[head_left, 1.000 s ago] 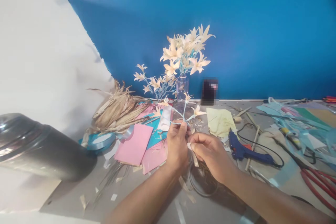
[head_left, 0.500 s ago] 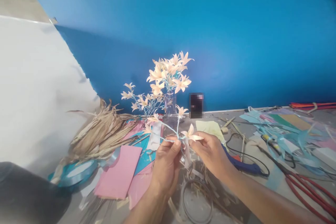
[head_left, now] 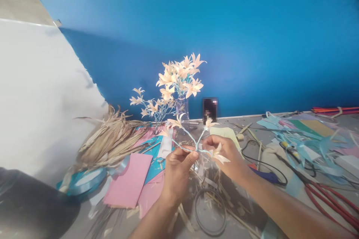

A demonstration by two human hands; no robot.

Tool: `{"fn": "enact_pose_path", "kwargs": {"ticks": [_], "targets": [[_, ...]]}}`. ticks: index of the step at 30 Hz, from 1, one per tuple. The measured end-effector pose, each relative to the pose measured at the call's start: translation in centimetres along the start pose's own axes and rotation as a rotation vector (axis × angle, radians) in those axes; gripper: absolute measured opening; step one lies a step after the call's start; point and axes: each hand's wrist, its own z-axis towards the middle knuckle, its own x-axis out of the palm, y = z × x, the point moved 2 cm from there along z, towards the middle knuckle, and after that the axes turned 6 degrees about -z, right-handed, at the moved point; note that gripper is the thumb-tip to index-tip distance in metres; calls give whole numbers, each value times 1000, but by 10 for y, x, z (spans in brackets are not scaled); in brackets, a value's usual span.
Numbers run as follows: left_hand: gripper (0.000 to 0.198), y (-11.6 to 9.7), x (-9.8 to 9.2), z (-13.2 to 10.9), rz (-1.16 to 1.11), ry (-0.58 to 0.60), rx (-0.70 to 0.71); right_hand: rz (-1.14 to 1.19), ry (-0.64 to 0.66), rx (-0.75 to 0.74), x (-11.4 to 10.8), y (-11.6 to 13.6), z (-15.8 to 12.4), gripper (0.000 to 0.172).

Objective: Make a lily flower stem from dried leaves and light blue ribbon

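A small branched sprig (head_left: 193, 140) of cream paper flowers on pale blue stems is held up between both hands above the cluttered table. My left hand (head_left: 177, 173) pinches the sprig's stem from below, fingers closed. My right hand (head_left: 226, 155) is closed on the sprig at the branching point, with one flower lying over its knuckles. Behind them stands a clear glass vase (head_left: 182, 111) holding a bunch of similar cream flowers (head_left: 179, 76).
Dried straw-like leaves (head_left: 108, 142), a blue ribbon spool (head_left: 84, 181), pink and blue paper sheets (head_left: 129, 183), a blue glue gun (head_left: 265, 175) with black cord, red cables (head_left: 331, 203), a wire ring (head_left: 210, 214) and paper scraps cover the table. A blue backdrop (head_left: 252, 44) stands behind.
The view rose, then held steady. The sprig has been turned in my hands: one flower now hangs over my right knuckles, and my right hand has shifted onto the branching point.
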Motion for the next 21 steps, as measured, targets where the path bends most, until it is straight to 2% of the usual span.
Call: {"fn": "enact_pose_path", "kwargs": {"ticks": [4, 11, 14, 21], "targets": [[13, -6, 3, -2, 21, 20, 3, 36, 29, -6, 0, -5, 3, 15], [16, -9, 7, -2, -46, 97, -31, 243, 197, 8, -2, -5, 4, 12], [19, -9, 7, -1, -50, 134, -25, 247, 241, 19, -5, -6, 5, 10], [25, -3, 2, 3, -94, 168, -37, 237, 293, -100, -7, -8, 7, 9]]}}
